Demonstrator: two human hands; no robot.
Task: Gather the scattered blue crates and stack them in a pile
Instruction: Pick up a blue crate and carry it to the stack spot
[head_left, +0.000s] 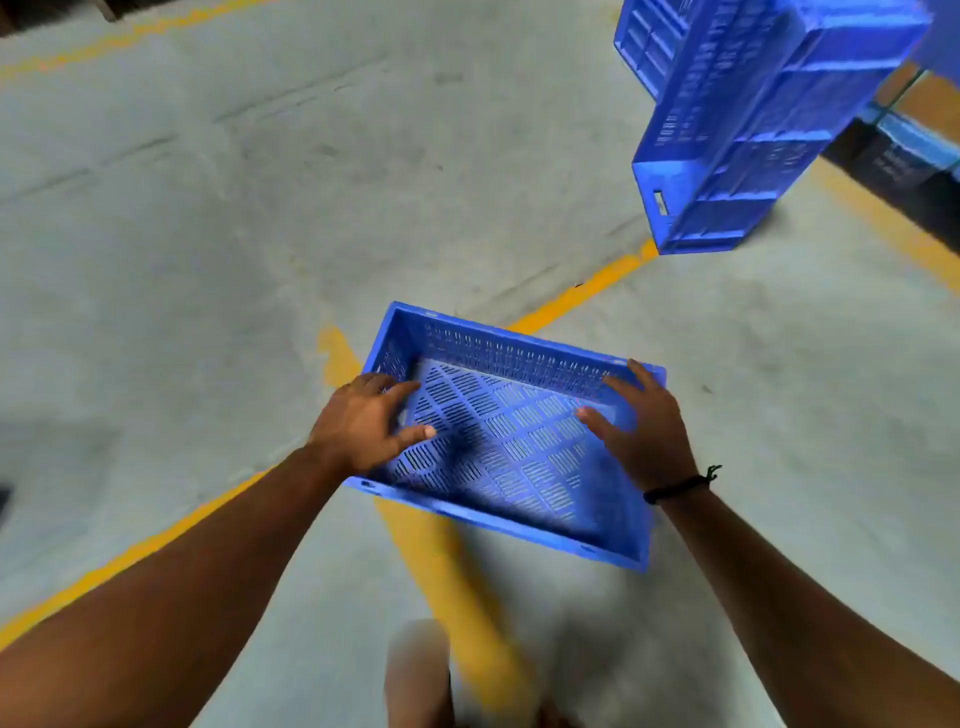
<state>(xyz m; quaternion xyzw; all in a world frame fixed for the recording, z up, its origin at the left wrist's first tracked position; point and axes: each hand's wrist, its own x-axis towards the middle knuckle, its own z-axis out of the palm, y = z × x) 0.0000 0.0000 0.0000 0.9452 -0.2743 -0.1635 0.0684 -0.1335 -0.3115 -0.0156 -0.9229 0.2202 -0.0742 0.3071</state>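
Concrete floor (208, 208) carries a started pile (737, 145) of blue crates at upper right, while left grip (363, 426) and right grip (647, 431) clasp one more crate (511, 452) by its ends, apart from it, not yet stacked.

Grey concrete floor (218, 218) fills the view, scuffed and stained. Yellow painted lines (582, 296) meet near the centre, running toward 1, 6 and 8 o'clock; another yellow stripe (130, 36) lies at 11 o'clock. At 2 o'clock, a brown cardboard box (930, 101) shows above a dark base (893, 166)
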